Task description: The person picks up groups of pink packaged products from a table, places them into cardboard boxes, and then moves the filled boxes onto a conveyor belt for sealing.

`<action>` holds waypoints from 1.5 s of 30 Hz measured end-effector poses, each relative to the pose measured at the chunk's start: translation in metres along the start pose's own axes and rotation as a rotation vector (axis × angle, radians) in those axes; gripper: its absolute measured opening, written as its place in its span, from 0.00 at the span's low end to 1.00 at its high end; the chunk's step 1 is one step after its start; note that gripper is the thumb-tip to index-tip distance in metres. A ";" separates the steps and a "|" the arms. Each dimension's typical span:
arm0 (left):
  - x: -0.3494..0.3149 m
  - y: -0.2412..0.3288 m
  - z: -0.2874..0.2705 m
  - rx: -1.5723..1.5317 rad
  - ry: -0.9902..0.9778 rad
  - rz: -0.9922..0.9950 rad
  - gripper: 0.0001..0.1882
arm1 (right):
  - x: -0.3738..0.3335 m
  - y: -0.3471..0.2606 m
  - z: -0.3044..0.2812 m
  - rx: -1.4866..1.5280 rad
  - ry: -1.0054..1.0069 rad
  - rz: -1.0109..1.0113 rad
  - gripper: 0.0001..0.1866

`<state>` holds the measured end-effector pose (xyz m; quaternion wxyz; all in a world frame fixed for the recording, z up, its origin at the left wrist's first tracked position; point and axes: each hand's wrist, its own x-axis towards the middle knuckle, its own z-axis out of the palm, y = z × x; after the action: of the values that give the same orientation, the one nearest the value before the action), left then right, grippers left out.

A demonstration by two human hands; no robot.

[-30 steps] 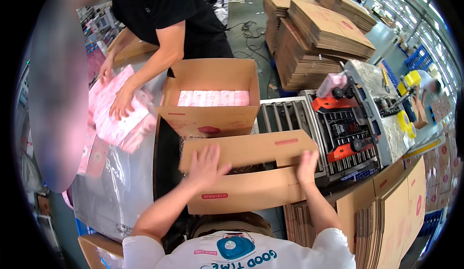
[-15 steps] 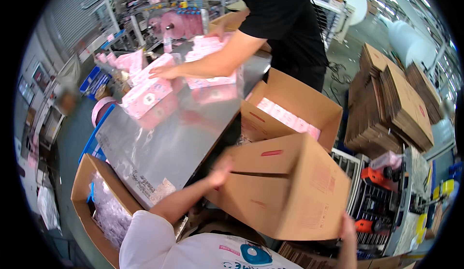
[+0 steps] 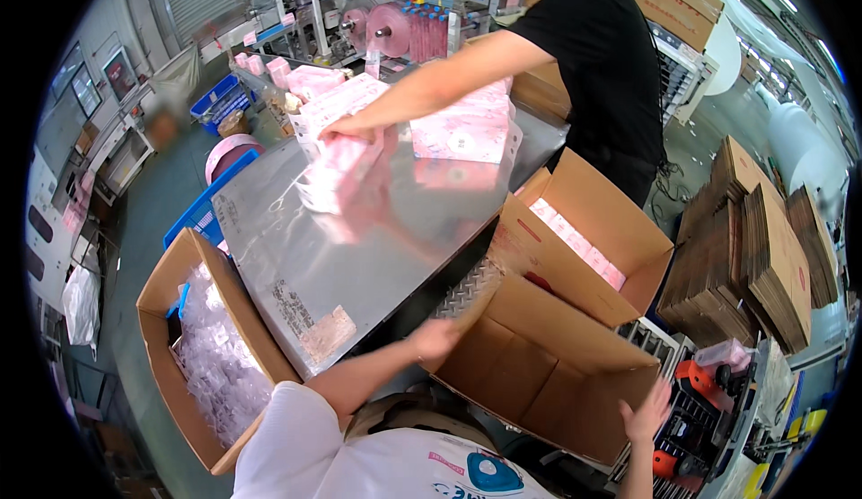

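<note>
An open cardboard box (image 3: 521,360) stands in front of me, its mouth facing up and its inside bare. At its left edge is my left hand (image 3: 435,339), smeared by motion, so its grip does not show. My right hand (image 3: 645,412) is by the box's right wall with fingers spread and nothing in them. Just beyond stands a second cardboard box (image 3: 588,198), holding a row of pink-and-white packs (image 3: 575,240). Across the metal table (image 3: 359,266), a co-worker's hand (image 3: 350,129) rests on pink packs (image 3: 337,171).
More pink packs (image 3: 462,126) stand on the table's far side. A carton of clear plastic pieces (image 3: 220,364) is at my left. Flattened cardboard stacks (image 3: 745,239) stand at the right, near a roller conveyor (image 3: 642,337). Machinery with pink film rolls (image 3: 391,30) is at the back.
The box in front of me has turned from its closed side showing to its open mouth facing up. My right hand has come off its side. The co-worker's packs have shifted on the table.
</note>
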<state>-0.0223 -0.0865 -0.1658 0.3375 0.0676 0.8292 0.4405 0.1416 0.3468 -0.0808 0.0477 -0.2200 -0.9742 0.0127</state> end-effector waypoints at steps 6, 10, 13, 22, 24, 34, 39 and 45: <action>0.021 -0.109 -0.026 0.033 0.200 -0.350 0.39 | 0.004 0.066 0.063 1.322 -0.608 0.569 0.27; 0.024 -0.249 0.002 -0.445 0.936 -0.237 0.45 | 0.028 -0.027 0.093 1.412 -0.679 0.490 0.25; 0.002 -0.214 0.018 -1.332 0.644 -0.097 0.41 | 0.028 -0.070 0.083 1.145 -0.437 0.465 0.28; -0.133 -0.069 -0.197 -0.649 -0.729 -0.162 0.33 | 0.098 -0.223 -0.016 0.620 -0.204 -0.231 0.25; -0.092 -0.051 -0.321 -0.534 -0.519 0.063 0.28 | 0.114 -0.321 -0.015 0.633 -0.380 -0.508 0.24; 0.190 -0.045 -0.666 0.451 1.118 -0.226 0.35 | 0.286 -0.753 0.034 0.105 0.177 -1.292 0.37; 0.226 -0.038 -0.647 0.496 0.970 -0.231 0.35 | 0.280 -0.768 0.028 -0.092 0.048 -1.445 0.43; 0.197 -0.080 -0.643 0.777 0.701 0.318 0.26 | 0.323 -0.692 -0.017 -0.300 -0.490 -0.742 0.37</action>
<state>-0.5561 -0.4942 -0.0797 -0.0795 0.1608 0.9733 0.1434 -0.4429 -0.1386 -0.0043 -0.2146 0.1482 -0.9607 -0.0947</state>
